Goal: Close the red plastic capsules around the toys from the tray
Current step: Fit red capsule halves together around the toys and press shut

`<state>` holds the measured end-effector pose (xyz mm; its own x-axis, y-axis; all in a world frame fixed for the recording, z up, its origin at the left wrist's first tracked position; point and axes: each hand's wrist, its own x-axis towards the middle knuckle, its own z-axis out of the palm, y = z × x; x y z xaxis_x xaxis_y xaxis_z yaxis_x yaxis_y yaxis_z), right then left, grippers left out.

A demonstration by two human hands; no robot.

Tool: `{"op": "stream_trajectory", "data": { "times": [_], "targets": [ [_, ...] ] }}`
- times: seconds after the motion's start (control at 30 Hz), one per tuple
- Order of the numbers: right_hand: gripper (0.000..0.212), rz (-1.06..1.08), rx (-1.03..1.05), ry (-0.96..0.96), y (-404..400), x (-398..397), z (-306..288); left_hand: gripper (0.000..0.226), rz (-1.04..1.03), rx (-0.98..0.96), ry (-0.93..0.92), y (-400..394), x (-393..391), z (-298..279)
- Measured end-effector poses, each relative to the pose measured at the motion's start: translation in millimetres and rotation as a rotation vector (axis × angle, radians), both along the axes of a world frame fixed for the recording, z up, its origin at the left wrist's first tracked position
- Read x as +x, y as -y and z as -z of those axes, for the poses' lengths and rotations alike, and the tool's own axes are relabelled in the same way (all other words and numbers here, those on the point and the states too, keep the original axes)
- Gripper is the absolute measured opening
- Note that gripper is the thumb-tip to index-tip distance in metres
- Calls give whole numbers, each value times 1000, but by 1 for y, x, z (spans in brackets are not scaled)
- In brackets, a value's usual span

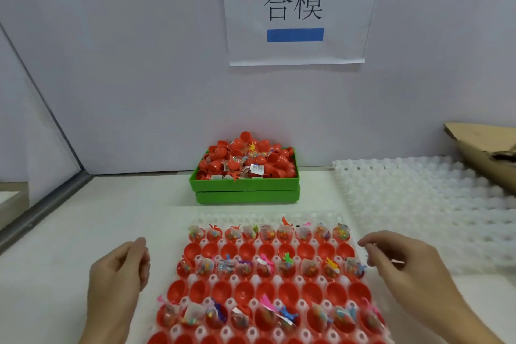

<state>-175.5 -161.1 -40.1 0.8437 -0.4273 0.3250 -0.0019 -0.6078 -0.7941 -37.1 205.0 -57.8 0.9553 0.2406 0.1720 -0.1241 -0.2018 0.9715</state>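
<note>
In the head view, our left hand (pixel 120 274) hovers left of the clear tray (pixel 279 216), fingers loosely curled, holding nothing. Our right hand (pixel 396 262) hangs at the tray's right edge, fingers bent; whether they pinch anything we cannot tell. Red capsule halves (pixel 247 250) alternate with rows of bagged toys (pixel 284 267); the nearest row is cut off.

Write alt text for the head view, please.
Two empty hands, left hand and right hand, hover beside a clear tray of red capsule halves, rows alternately empty and toy-filled. Behind sits a green box heaped with capsules.
</note>
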Motion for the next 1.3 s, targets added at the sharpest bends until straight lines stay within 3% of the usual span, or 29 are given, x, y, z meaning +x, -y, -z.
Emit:
{"op": "stream_trajectory", "data": {
  "times": [0.1,0.43,0.6,0.73,0.93,1.07,1.23,1.3],
  "targets": [
    [29,15,-27,-16,-2,0,1,53,33,-29,13,3,-3,-1],
    [7,8,-232,-153,-8,26,-15,44,219,80,134,24,-16,-8],
    [14,-35,-477,-405,-11,40,-31,42,238,119,156,27,-22,-14],
    [21,-15,-587,-441,-9,40,-32,40,223,121,173,21,-20,-18],
    [17,13,-600,-363,-4,41,-41,38,220,175,196,18,-21,-25],
    [19,-55,-522,-205,-4,34,-55,35,279,202,236,32,-39,-53],
    [30,-225,-403,63,-29,21,-56,6,595,320,271,88,-70,-87],
    [34,-281,-352,120,-39,18,-52,27,702,407,220,115,-75,-83]
  ]
}}
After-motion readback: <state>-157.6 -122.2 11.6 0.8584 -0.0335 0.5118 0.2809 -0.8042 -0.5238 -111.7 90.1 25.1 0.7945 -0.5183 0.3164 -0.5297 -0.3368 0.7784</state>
